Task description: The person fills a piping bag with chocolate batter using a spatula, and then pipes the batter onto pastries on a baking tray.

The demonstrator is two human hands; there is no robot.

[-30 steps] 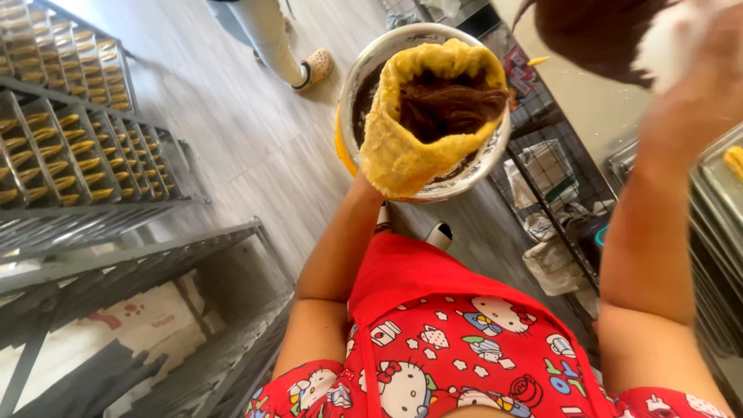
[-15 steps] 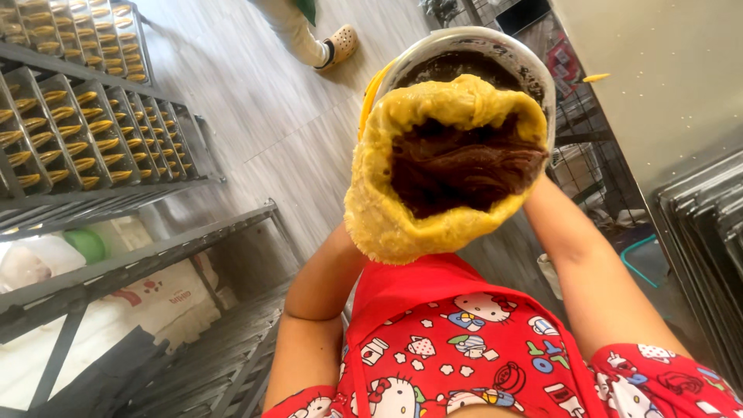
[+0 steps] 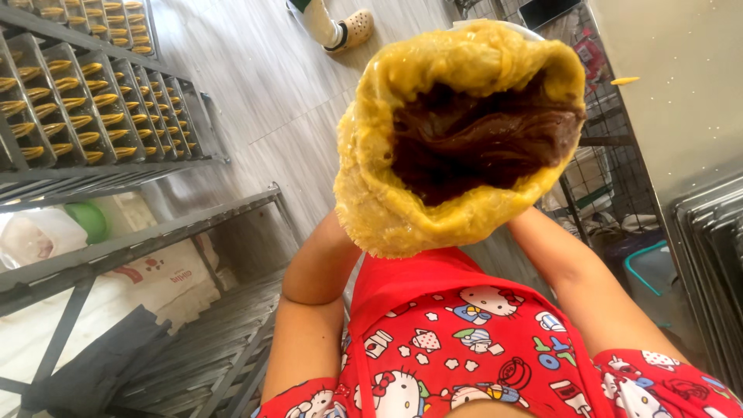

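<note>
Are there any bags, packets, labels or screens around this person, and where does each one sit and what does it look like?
Large white sack with red print: lower rack shelf at left, lying flat, bulky.
Clear crumpled plastic bag: same shelf, far left, beside a round green bowl.
Dark flat screen-like panel: top edge, on the wire rack; only partly in view.
Yellow cloth piping bag with dark brown filling: centre, held up close, mouth folded open; both hands hidden beneath it.

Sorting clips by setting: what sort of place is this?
Probably a bakery kitchen: a metal rack of trays filled with golden pastries, a yellow cloth piping bag of dark brown filling, and stacked metal trays.
</note>
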